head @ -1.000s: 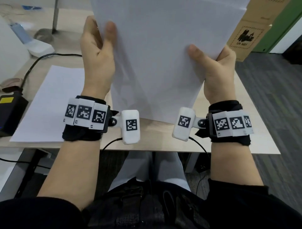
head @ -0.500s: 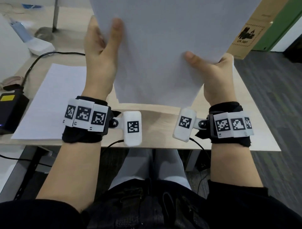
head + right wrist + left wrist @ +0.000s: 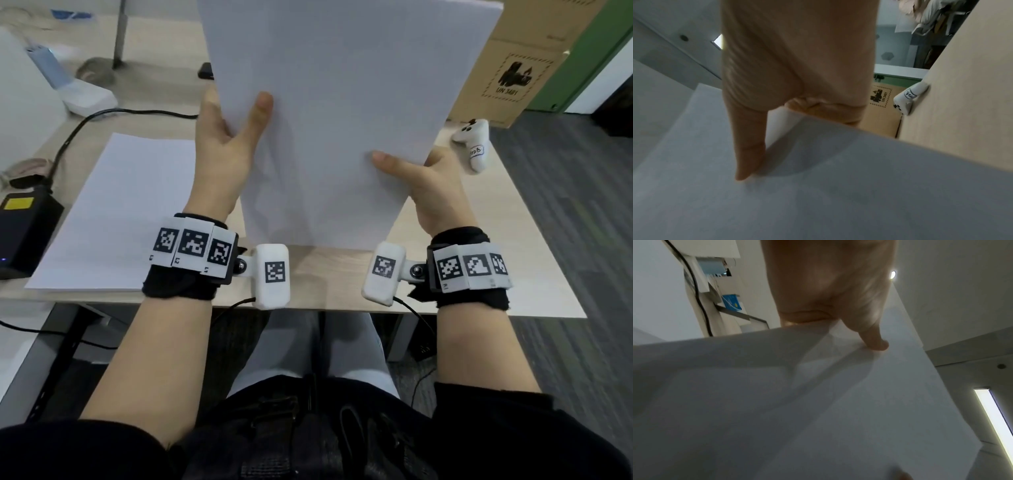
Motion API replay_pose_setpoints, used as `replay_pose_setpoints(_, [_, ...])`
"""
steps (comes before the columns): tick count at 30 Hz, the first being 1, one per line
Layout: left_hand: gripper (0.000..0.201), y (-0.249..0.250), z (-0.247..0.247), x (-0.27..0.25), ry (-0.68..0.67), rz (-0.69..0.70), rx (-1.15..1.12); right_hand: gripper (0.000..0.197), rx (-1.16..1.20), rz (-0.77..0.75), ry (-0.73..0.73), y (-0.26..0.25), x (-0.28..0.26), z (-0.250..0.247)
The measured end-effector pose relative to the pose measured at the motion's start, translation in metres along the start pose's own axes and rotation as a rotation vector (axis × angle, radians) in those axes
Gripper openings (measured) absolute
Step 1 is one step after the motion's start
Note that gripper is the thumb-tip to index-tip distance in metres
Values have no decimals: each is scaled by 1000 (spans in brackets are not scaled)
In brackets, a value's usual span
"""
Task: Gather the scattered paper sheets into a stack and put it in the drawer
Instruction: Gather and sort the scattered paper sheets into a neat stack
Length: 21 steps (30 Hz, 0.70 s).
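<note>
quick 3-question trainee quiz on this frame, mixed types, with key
1. True or false: the held paper stack lies flat on the desk.
2. Which hand grips the stack higher up? A) left hand B) right hand
3. Fill in: a loose sheet lies on the desk beside the person's ___ arm.

Key: 1 false, it is held upright off the desk; 2 A; 3 left.

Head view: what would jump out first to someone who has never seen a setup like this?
The big white paper stack held upright over the desk, gripped at its sides by the left hand and right hand. Next, the black-and-white coded tags strapped on both wrists. A single sheet lies flat on the desk to the left.
</note>
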State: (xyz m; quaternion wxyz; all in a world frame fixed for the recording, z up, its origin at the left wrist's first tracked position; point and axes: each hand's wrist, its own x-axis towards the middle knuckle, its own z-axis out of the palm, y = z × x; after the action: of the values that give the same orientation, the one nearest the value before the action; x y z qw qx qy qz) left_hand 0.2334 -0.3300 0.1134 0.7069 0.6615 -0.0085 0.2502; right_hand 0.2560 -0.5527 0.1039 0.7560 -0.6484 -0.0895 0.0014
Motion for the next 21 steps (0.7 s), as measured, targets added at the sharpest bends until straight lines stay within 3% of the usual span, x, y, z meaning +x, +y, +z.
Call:
replay_pose_setpoints(3, [6,3,4,-3,-39,-34,15,23,44,-21,29,2,0,6])
replay_pose_setpoints(10, [12,10,-2,-1,0,103,-21,22,72,-99,8,-7,1,6])
replay_pose_setpoints(15, [4,2,1,-7,-5,40,-26,28,47,-25,26,4,-2,6])
replay_pose_setpoints(21, [6,6,1,-6,13,53,-4,26,87,-75,3,2,-1,6])
